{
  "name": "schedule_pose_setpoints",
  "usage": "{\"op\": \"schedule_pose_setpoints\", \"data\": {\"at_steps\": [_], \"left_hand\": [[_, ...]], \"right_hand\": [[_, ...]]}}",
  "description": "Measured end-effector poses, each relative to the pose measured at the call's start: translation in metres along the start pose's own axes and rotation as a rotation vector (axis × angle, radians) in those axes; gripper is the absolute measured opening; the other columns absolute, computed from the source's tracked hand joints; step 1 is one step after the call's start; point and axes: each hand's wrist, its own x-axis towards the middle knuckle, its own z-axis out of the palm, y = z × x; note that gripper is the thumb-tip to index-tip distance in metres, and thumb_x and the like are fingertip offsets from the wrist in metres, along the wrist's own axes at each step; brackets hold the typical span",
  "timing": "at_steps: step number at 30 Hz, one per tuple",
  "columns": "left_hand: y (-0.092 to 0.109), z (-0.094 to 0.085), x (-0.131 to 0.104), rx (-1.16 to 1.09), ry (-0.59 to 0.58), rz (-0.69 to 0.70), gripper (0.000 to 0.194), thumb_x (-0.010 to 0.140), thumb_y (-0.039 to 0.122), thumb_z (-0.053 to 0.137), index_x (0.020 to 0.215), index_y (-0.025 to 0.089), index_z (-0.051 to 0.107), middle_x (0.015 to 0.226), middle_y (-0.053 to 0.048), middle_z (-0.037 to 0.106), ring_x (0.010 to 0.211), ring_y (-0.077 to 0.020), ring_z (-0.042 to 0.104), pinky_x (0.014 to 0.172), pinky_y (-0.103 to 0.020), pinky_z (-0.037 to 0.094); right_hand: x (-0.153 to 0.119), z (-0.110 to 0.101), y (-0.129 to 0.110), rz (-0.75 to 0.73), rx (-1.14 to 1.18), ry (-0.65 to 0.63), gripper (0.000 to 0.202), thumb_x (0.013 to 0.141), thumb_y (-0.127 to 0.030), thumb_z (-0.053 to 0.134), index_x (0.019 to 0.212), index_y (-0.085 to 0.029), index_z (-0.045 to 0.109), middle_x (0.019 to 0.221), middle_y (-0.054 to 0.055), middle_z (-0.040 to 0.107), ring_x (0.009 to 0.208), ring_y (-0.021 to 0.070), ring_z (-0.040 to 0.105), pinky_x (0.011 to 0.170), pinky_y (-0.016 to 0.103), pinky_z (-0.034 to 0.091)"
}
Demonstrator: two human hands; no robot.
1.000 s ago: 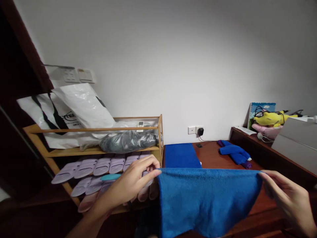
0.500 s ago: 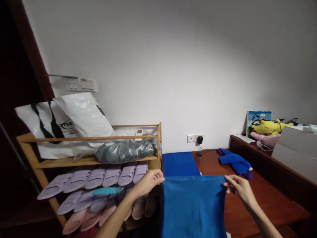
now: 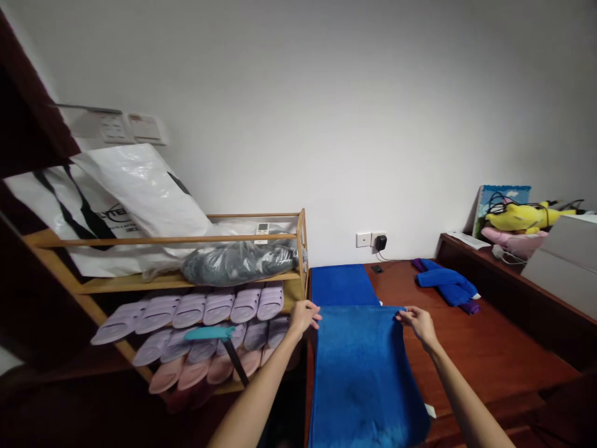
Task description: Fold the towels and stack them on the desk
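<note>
Head cam, so looking forward and down: both hands are on a blue towel (image 3: pixel 359 373), stretched between them over the left part of a red-brown table (image 3: pixel 504 351). The left hand (image 3: pixel 305 317) has the far left corner, thumb and fingers pinched together with the cloth between them. The right hand (image 3: pixel 416 322) does the same at the far right corner, fingertips closed on the edge and the other fingers loosely curled. The far edge is pulled pretty straight, and the rest runs down toward the camera with a bit of a curve on the right side. There's a little white tag (image 3: pixel 430 410) by that side too.

Right past the far edge there's a flat blue cloth (image 3: pixel 345 285) on the table; can't tell if the two touch. Over to the right, near the wall, sits a blue and purple bundle (image 3: pixel 445 283), well apart from the towel. A black plug (image 3: pixel 381 242) is in the wall socket behind.

Left of the table is a wooden rack (image 3: pixel 186 241): white bag (image 3: pixel 144 193) up top, rows of slippers (image 3: pixel 219 308) below. Far right, a yellow plush (image 3: pixel 517 216) lies beside a pale box (image 3: pixel 566 249).
</note>
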Motion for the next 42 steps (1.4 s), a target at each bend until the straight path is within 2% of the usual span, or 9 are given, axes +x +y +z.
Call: {"op": "schedule_pose_setpoints", "data": {"at_steps": [5,13,22,27,30,32,34,38,42], "left_hand": [[-0.014,0.011,0.021,-0.016,0.042,-0.094,0.034,0.088,0.038,0.055,0.115,0.018,0.053,0.113,-0.006,0.058,0.094,-0.0186,0.059,0.079,-0.040,0.052],[-0.022,0.017,0.043,0.049,0.068,-0.130,0.034,0.088,0.037,0.055,0.115,0.018,0.053,0.113,-0.006,0.058,0.094,-0.0186,0.059,0.079,-0.040,0.052],[-0.036,0.019,0.058,0.375,0.158,-0.022,0.032,0.088,0.039,0.055,0.111,0.017,0.055,0.108,-0.005,0.060,0.089,-0.0171,0.060,0.077,-0.038,0.052],[-0.042,0.058,0.046,0.582,0.188,0.274,0.032,0.092,0.024,0.037,0.121,0.019,0.052,0.118,-0.010,0.059,0.114,-0.0229,0.052,0.098,-0.043,0.039],[-0.050,0.091,0.039,0.674,0.086,0.471,0.045,0.089,0.020,0.037,0.133,0.025,0.044,0.141,-0.004,0.045,0.133,-0.0193,0.031,0.111,-0.037,0.023],[-0.059,0.102,0.037,0.719,0.040,0.535,0.050,0.089,0.026,0.037,0.138,0.025,0.036,0.148,-0.001,0.035,0.137,-0.0184,0.023,0.114,-0.038,0.016],[-0.070,0.103,0.038,0.747,0.028,0.553,0.052,0.090,0.037,0.035,0.141,0.023,0.032,0.150,-0.002,0.029,0.139,-0.0203,0.020,0.115,-0.043,0.012],[-0.088,0.093,0.044,0.889,0.109,0.589,0.057,0.092,0.051,0.025,0.144,0.027,0.022,0.152,-0.001,0.020,0.140,-0.0222,0.014,0.114,-0.049,0.013],[-0.082,0.087,0.043,0.982,0.158,0.611,0.057,0.092,0.051,0.023,0.144,0.027,0.018,0.152,-0.003,0.018,0.140,-0.0230,0.015,0.112,-0.051,0.018]], "right_hand": [[0.018,0.013,0.027,0.022,-0.005,0.006,0.041,0.058,-0.051,0.067,0.080,-0.017,0.063,0.074,0.008,0.073,0.081,0.0250,0.070,0.074,0.034,0.056],[0.039,0.029,0.042,0.025,-0.117,0.007,0.031,0.062,-0.045,0.062,0.080,-0.020,0.065,0.075,0.006,0.074,0.082,0.0258,0.069,0.069,0.034,0.057],[0.053,0.041,0.069,-0.002,-0.385,0.010,0.033,0.071,-0.038,0.051,0.094,-0.019,0.065,0.089,0.008,0.074,0.088,0.0253,0.068,0.076,0.035,0.055],[0.039,0.097,0.068,-0.207,-0.590,-0.065,0.051,0.081,-0.034,0.040,0.127,-0.014,0.049,0.130,0.012,0.056,0.121,0.0227,0.050,0.104,0.037,0.037],[0.024,0.140,0.068,-0.342,-0.694,-0.211,0.053,0.085,-0.040,0.039,0.134,-0.021,0.044,0.142,0.004,0.044,0.133,0.0171,0.035,0.110,0.033,0.028],[0.018,0.154,0.072,-0.376,-0.763,-0.268,0.053,0.086,-0.046,0.037,0.135,-0.025,0.043,0.144,0.002,0.040,0.136,0.0175,0.029,0.111,0.037,0.025],[0.016,0.148,0.079,-0.375,-0.824,-0.279,0.057,0.087,-0.053,0.033,0.136,-0.025,0.041,0.145,0.004,0.037,0.137,0.0203,0.025,0.112,0.044,0.020],[0.024,0.103,0.097,-0.308,-1.053,-0.160,0.064,0.087,-0.061,0.024,0.141,-0.027,0.031,0.150,0.004,0.026,0.139,0.0221,0.019,0.111,0.051,0.018],[0.032,0.076,0.100,-0.278,-1.169,-0.095,0.064,0.088,-0.061,0.018,0.142,-0.028,0.024,0.151,0.003,0.025,0.139,0.0211,0.019,0.110,0.051,0.024]]}}
